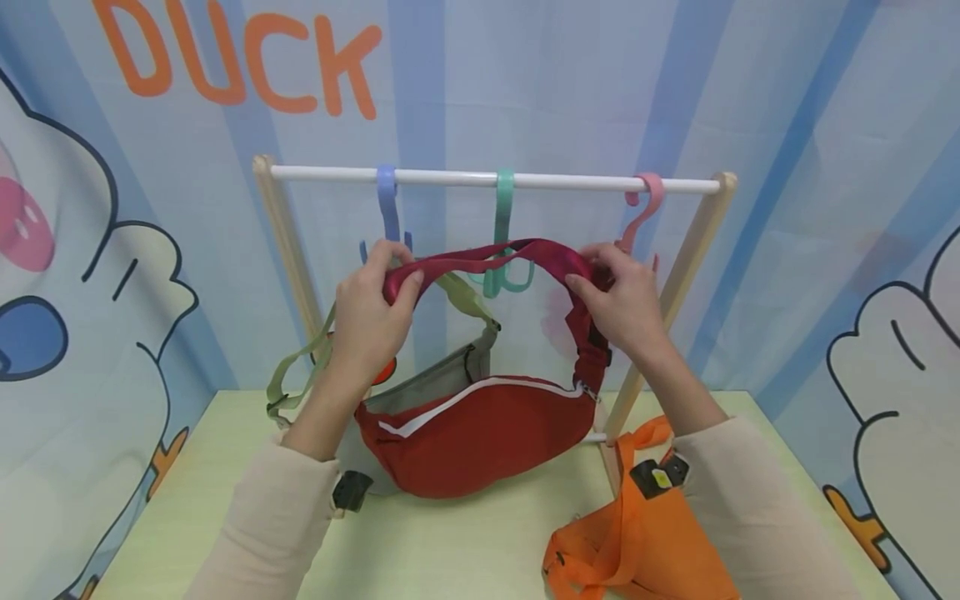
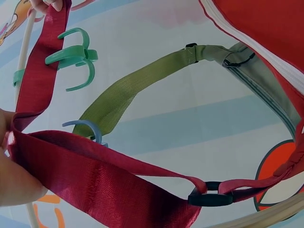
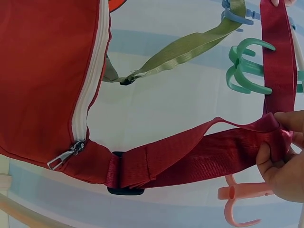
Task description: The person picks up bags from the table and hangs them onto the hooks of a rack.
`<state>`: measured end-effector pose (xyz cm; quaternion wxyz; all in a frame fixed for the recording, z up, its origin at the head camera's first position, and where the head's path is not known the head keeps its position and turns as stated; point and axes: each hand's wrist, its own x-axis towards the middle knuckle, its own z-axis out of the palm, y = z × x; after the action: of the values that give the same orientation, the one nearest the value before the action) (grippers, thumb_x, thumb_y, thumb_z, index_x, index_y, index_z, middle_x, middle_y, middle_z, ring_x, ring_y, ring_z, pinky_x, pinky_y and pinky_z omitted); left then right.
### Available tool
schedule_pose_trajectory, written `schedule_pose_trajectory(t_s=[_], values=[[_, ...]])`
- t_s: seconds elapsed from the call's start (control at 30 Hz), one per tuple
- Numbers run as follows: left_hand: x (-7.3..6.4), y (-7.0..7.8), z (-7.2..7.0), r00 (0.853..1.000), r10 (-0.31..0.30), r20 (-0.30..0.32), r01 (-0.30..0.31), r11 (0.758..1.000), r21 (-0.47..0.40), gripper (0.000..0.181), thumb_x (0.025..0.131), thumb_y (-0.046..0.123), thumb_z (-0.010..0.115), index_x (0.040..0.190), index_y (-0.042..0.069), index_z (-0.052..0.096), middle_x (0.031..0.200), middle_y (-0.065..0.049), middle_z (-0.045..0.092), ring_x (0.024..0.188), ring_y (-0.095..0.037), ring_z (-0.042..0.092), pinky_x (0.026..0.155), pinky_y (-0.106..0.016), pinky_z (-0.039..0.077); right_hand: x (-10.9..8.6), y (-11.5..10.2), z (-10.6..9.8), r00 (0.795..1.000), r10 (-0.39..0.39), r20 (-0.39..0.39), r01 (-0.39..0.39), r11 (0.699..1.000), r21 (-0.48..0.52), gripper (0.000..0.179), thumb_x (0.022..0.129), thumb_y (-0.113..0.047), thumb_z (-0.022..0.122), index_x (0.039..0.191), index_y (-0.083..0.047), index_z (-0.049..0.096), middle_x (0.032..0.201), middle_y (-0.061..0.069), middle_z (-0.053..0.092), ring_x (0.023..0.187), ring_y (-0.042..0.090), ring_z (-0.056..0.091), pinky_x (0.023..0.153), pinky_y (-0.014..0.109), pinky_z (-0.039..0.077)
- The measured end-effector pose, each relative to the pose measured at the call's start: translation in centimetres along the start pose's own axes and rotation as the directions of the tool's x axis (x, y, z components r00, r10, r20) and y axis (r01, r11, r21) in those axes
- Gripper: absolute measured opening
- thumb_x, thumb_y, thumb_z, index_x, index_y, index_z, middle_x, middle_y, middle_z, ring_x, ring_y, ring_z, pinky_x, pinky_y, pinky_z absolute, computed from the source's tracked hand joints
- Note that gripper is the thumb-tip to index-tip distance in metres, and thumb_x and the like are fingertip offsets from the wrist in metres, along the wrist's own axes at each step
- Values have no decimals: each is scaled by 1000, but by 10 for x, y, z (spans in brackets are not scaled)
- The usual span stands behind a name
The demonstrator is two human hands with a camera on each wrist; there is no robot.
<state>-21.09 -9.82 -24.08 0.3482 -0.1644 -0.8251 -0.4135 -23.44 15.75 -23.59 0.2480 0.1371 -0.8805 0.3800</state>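
A red waist bag (image 1: pixel 480 442) with a white zip hangs from its dark red strap (image 1: pixel 540 254). My left hand (image 1: pixel 375 304) pinches the strap at the left, and my right hand (image 1: pixel 626 300) pinches it at the right. Between them the strap arches up, passing in front of the green hook (image 1: pixel 504 212) in the head view. Black buckles (image 3: pixel 124 175) join strap and bag. Behind the red bag is a grey bag (image 1: pixel 438 379), its olive strap (image 3: pixel 190 52) looped on the blue hook (image 3: pixel 237 16).
A white rail (image 1: pixel 450 177) on a wooden stand (image 1: pixel 693 258) carries the hooks, a pink one (image 1: pixel 643 212) at the right. An orange bag (image 1: pixel 675 542) lies on the pale table (image 1: pixel 420 550) at the front right. A printed cloth backdrop (image 1: pixel 570 83) stands behind.
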Motion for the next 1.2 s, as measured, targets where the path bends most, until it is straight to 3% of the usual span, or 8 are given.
schedule_pose_trajectory(t_s=[0.53,0.8,1.2], values=[[-2,-4,3,999,1,32,-1,1000,17,13,89,12,58,99,4,55,65,-11,52,53,-22,45,49,-32,37,-2,2,0,999,-32,28,32,999,7,26,89,-18,60,110,-2,59,94,15,59,82,26,52,73,40,48],[-5,-7,5,996,-31,86,29,999,16,10,91,12,56,98,6,54,65,-9,58,54,-20,52,52,-33,42,-1,4,1,998,-34,57,34,999,1,25,92,-22,56,107,-2,59,92,13,59,81,25,52,70,39,48],[-4,-5,6,989,-35,146,31,999,27,12,92,6,51,104,4,52,90,-15,65,65,-25,57,59,-36,44,-1,0,1,994,2,105,0,1000,-17,23,92,-19,55,105,-1,60,92,14,59,84,27,53,70,40,49]])
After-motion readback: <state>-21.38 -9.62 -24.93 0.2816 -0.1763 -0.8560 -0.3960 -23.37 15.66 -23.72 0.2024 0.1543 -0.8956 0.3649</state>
